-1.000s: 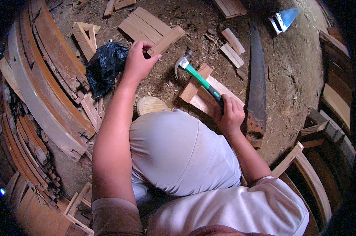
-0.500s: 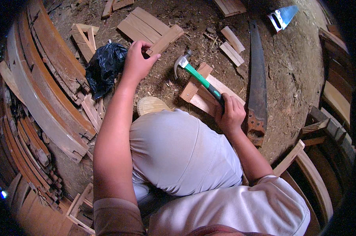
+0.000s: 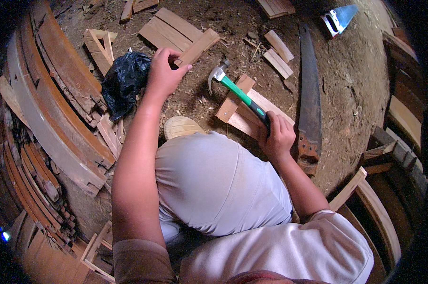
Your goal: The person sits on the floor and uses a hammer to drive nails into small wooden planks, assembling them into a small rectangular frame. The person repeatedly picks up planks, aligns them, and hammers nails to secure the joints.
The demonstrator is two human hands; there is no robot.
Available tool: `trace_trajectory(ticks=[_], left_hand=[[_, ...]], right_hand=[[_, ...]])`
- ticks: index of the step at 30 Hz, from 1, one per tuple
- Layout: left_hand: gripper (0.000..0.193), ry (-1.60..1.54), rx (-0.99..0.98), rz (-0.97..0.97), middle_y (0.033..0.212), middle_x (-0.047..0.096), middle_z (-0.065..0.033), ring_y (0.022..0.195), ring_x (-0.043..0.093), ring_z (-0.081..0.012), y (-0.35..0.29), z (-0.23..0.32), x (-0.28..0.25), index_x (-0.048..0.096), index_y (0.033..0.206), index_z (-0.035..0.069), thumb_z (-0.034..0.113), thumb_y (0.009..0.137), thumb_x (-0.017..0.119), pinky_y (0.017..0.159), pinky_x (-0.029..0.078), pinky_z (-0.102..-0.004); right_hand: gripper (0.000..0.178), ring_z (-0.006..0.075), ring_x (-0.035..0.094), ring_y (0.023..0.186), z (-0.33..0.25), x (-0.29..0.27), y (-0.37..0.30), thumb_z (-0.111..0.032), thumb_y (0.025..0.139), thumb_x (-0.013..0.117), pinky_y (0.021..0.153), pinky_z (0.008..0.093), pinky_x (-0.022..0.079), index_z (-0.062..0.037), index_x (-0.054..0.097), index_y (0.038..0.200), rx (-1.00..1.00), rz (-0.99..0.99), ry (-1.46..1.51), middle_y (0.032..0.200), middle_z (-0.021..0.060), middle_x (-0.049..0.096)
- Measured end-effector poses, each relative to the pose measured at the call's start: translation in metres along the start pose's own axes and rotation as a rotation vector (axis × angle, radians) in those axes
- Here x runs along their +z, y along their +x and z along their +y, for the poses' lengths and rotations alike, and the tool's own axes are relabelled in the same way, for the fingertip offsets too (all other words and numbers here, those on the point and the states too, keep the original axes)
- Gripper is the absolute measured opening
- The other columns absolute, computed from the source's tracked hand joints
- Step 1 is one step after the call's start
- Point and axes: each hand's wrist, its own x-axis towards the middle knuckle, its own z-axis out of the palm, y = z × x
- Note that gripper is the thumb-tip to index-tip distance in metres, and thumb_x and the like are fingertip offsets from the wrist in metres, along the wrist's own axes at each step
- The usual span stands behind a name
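My right hand [image 3: 279,136] is closed round the black grip of a claw hammer [image 3: 236,89] with a green shaft. Its metal head points away from me, above a joined wooden piece [image 3: 232,103] on the ground. Farther left, my left hand [image 3: 165,73] pinches the near end of a short wooden strip [image 3: 199,46], thumb below and fingers above. The strip overlaps a flat panel of joined boards [image 3: 170,28]; whether it rests on the panel I cannot tell. My raised knee in pale trousers stands between my arms.
A rusty handsaw [image 3: 309,90] lies at the right, with a smaller saw [image 3: 339,20] beyond. A black plastic bag [image 3: 125,85] sits left of my left hand. Long stacked timbers [image 3: 65,102] line the left; wooden frames [image 3: 372,208] stand right. Offcuts [image 3: 278,63] lie on the dirt.
Almost nothing differs. Both hands keep their hold on the wooden strip and the hammer, and the whole view has shifted very slightly.
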Motion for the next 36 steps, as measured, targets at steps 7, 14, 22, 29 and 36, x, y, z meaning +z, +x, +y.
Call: trace_trajectory(ticks=[7,14,22,29,36], left_hand=[[0.039,-0.01,0.009,-0.005,0.099,0.064,-0.0151,0.089,0.066,-0.03,0.002,-0.001,0.0,0.066,0.097,0.0,0.012,0.068,0.09,0.082,0.055,-0.0388],[0.039,-0.023,-0.005,-0.003,0.097,0.066,-0.0143,0.092,0.065,-0.0294,0.002,-0.004,0.0,0.068,0.097,0.002,0.018,0.071,0.09,0.084,0.053,-0.0396],[0.041,-0.076,-0.023,0.01,0.104,0.065,-0.0152,0.1,0.066,-0.0318,0.0,-0.01,0.004,0.067,0.096,0.001,0.019,0.069,0.091,0.089,0.053,-0.0406],[0.041,-0.057,-0.014,0.031,0.103,0.065,-0.015,0.095,0.066,-0.0305,-0.001,-0.015,0.006,0.066,0.096,0.001,0.018,0.068,0.091,0.084,0.054,-0.0395],[0.04,-0.073,0.003,0.034,0.1,0.065,-0.0139,0.093,0.066,-0.0289,0.0,-0.014,0.006,0.067,0.096,0.002,0.017,0.068,0.091,0.083,0.054,-0.0387]], right_hand=[[0.034,0.0343,0.066,0.078,-0.005,-0.002,0.001,-0.019,0.086,0.073,0.069,0.0429,0.053,-0.0033,0.061,0.113,0.046,-0.037,-0.009,0.089,0.0141,0.065],[0.037,0.0345,0.068,0.081,-0.005,-0.001,0.0,-0.02,0.086,0.074,0.071,0.0429,0.053,-0.0051,0.061,0.117,0.042,-0.036,-0.044,0.092,0.0139,0.068],[0.038,0.033,0.067,0.078,0.0,0.007,-0.006,-0.025,0.083,0.076,0.068,0.0424,0.052,-0.0073,0.063,0.115,0.043,-0.017,-0.083,0.089,0.0114,0.066],[0.037,0.0325,0.067,0.077,0.002,0.009,-0.007,-0.021,0.083,0.074,0.067,0.0418,0.052,-0.007,0.064,0.116,0.025,-0.015,-0.054,0.088,0.0109,0.066],[0.036,0.034,0.067,0.079,0.001,0.008,-0.005,-0.02,0.084,0.073,0.068,0.0419,0.052,-0.0056,0.063,0.115,0.025,-0.01,-0.029,0.09,0.0125,0.066]])
